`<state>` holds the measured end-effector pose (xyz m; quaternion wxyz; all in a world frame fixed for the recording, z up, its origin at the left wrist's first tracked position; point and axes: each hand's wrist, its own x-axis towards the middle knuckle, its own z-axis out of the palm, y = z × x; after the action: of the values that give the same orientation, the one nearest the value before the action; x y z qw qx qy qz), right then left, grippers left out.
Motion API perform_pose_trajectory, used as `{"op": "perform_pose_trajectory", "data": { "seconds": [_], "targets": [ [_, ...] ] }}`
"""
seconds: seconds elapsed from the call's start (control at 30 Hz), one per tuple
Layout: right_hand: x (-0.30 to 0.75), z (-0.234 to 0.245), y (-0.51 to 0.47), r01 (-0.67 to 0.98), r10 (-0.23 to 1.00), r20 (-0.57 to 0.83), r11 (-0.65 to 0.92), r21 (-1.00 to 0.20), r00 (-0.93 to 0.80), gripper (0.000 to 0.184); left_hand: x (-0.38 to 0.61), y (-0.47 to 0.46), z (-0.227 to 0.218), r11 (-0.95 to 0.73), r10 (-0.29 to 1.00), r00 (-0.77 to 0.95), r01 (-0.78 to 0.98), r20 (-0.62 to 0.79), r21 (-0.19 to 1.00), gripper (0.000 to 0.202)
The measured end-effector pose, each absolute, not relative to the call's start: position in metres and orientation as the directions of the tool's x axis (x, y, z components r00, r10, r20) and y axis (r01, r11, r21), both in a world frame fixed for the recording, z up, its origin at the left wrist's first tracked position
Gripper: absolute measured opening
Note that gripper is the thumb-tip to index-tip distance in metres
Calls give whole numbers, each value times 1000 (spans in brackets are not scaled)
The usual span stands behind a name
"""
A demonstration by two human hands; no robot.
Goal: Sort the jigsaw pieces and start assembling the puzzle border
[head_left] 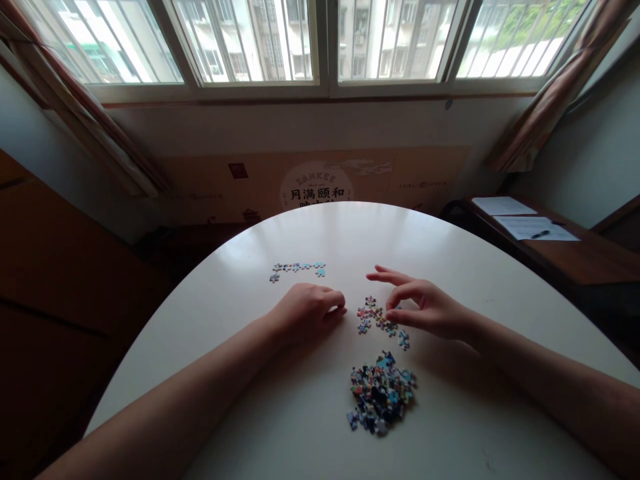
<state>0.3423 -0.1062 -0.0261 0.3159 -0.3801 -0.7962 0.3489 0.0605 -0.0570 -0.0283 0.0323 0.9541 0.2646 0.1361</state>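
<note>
Puzzle row [296,267] lies crosswise — lengthwise; pieces [321,273] nearward at both ends.

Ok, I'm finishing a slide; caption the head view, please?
At a white table: right hand over a small cluster of puzzle pieces, left hand beside it, larger pile nearer the camera.

Left forearm [190,390]: bare to the picture's edge, slim, smooth outline, narrows at the wrist [271,328], thickens toward the elbow end. Left hand [311,308]: bare too, compact, rounded back. Right forearm [540,367]: bare to the edge as well, slim, same taper, same smooth sides. Right hand [431,307]: bare, slender fingers [393,276], thin thumb [406,317]. Finer detail too dim to read.
</note>
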Motion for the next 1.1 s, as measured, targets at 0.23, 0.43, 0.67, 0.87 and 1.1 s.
{"op": "perform_pose_trajectory", "data": {
  "seconds": [0.23,0.43,0.67,0.87,1.1],
  "targets": [
    [322,-40,-117,445,772,328,597,-667,-544,11,61,-57,-30,-853,522,811,504,265,139,20],
    [325,-46,-113,627,715,549,676,-387,-433,29,63,-57,-32,-855,515,786,499,343,140,24],
    [340,-51,-98,609,767,594,596,-523,-241,22,66,-70,-21,-900,422,841,342,339,271,16],
    [338,-52,-99,595,742,610,632,-496,-279,23,65,-79,-16,-911,353,915,287,198,296,13],
    [339,-53,-98,586,748,603,630,-510,-279,23,62,-95,7,-891,449,893,444,40,91,10]
  ]
}}
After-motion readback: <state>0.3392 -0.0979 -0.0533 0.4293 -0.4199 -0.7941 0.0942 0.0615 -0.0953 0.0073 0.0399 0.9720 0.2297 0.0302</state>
